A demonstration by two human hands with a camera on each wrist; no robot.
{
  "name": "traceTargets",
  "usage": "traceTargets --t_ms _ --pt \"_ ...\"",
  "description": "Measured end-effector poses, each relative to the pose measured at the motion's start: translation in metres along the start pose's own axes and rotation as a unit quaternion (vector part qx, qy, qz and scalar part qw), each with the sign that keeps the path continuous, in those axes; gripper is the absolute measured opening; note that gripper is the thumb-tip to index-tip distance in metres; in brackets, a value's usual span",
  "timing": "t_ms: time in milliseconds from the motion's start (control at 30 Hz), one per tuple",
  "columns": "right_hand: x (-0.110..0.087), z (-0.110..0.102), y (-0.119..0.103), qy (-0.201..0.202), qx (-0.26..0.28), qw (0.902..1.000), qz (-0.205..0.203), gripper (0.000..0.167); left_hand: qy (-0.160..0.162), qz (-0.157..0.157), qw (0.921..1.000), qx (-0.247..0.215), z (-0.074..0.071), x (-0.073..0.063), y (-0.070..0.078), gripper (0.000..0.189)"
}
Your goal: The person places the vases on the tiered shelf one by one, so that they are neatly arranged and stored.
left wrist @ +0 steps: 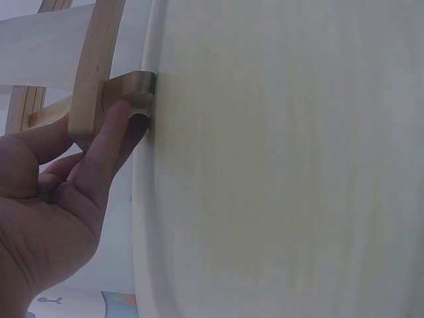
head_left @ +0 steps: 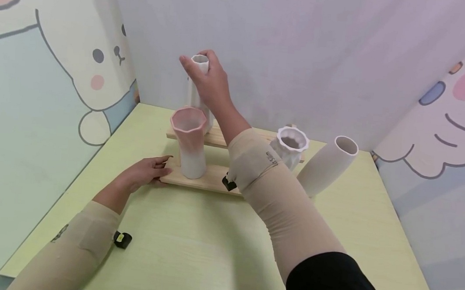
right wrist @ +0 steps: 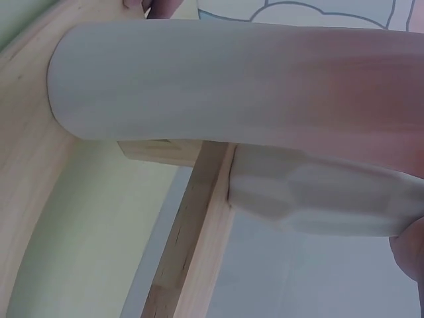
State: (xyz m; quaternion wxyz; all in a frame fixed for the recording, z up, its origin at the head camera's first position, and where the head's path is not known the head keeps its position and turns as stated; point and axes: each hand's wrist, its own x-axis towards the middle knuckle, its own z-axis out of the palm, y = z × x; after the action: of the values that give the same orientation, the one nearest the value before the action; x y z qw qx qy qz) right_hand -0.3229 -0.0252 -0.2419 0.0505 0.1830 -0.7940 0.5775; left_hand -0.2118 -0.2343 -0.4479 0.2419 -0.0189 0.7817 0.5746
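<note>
A tall white bottle-necked vase (head_left: 193, 90) stands on the upper step of a two-step wooden rack (head_left: 215, 179). My right hand (head_left: 211, 80) grips its neck just under the rim. In the right wrist view, the base of this faceted white vase (right wrist: 298, 192) meets the upper board. Low on the left, my left hand (head_left: 146, 172) holds the end of the lower board, fingers and thumb pinching the wood (left wrist: 93, 79) in the left wrist view. Between the hands, a pink-and-white vase (head_left: 193, 147) stands upright on the lower board.
To the right, a white vase with a scalloped rim (head_left: 291, 143) and a slanting white cylindrical vase (head_left: 328, 165) are partly behind my right sleeve (head_left: 277, 195). A pale yellow table (head_left: 180, 238) bears the rack, with a curtain (head_left: 299, 69) behind and cartoon-printed walls at both sides.
</note>
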Motion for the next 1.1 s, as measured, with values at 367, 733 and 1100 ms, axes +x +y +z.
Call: traceTargets --t_ms 367,733,1100 --pt "0.002 -0.004 -0.003 -0.033 -0.011 0.9994 0.0 0.046 -0.005 0.006 1.0 0.002 -0.001 0.0 0.002 0.073" --pt "-0.001 -0.032 -0.036 -0.037 -0.009 0.9992 -0.008 0.054 -0.009 0.01 0.9999 -0.003 -0.005 0.003 0.0 0.071" --pt "-0.009 -0.075 -0.051 -0.038 -0.051 0.9976 -0.026 0.054 0.002 -0.002 1.0 0.008 -0.006 0.002 -0.002 0.069"
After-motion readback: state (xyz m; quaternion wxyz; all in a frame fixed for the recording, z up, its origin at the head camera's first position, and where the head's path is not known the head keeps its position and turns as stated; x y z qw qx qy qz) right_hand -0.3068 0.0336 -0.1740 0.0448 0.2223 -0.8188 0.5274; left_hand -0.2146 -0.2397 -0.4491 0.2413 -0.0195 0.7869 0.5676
